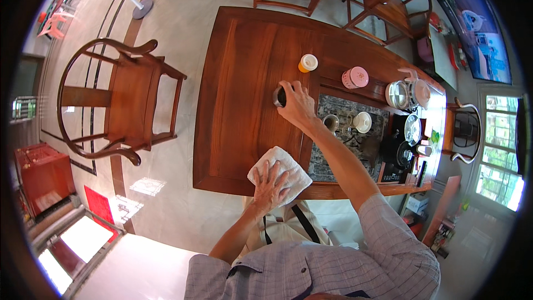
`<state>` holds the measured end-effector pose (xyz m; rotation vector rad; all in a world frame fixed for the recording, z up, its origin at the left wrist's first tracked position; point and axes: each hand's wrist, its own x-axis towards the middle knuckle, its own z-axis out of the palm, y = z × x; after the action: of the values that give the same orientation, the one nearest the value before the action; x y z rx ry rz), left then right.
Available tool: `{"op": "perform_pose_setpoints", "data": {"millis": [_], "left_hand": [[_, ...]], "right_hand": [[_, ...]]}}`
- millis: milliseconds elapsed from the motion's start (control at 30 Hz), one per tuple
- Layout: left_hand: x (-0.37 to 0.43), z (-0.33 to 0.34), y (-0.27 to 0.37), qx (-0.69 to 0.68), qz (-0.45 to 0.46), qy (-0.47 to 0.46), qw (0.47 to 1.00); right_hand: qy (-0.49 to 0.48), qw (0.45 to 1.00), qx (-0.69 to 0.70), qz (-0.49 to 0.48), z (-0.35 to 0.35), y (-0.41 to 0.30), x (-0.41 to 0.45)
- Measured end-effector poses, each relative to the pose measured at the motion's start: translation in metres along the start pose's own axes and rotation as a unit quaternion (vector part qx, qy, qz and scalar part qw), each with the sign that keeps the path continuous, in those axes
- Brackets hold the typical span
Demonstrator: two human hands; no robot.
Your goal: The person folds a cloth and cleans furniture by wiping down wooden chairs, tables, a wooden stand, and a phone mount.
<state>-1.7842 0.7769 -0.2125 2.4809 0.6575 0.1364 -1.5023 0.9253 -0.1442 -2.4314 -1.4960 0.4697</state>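
Note:
A folded white cloth (287,183) lies at the near edge of the wooden table (250,104), under my left hand (270,185), whose fingers are spread flat on it. My right hand (297,104) reaches over the tabletop and grips a small round container (278,96) with a shiny rim and dark inside. Beyond that hand stands a yellow cup with a white lid (308,63). A pink patterned canister (355,78) is farther right. Right of my right hand, a glass cup (331,123) and a white bowl-like cup (362,122) sit on a dark stone tea tray (320,150).
A glass kettle (418,93) and a dark pot (397,154) stand at the table's right end. Wooden chairs stand at the left (133,96) and beyond the far side (385,2). A fan's base (143,8) rests on the floor at upper left.

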Motion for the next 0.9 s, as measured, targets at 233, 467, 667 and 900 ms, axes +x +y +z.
{"op": "perform_pose_setpoints", "data": {"millis": [233, 467, 667, 900], "left_hand": [[0.01, -0.039, -0.049, 0.024, -0.023, -0.015, 0.999], [0.041, -0.071, -0.096, 0.094, 0.014, 0.018, 0.995], [0.043, -0.083, -0.096, 0.146, 0.049, 0.029, 0.988], [0.002, -0.061, -0.047, 0.155, 0.127, -0.046, 0.979]], "right_hand": [[0.031, 0.999, 0.022, 0.019, 0.03, -0.021, 0.019], [0.039, 0.992, 0.073, 0.096, 0.013, -0.028, -0.005], [0.151, 0.984, 0.081, 0.04, 0.023, -0.058, -0.139], [0.092, 0.963, 0.213, 0.137, 0.095, -0.071, -0.284]]}}
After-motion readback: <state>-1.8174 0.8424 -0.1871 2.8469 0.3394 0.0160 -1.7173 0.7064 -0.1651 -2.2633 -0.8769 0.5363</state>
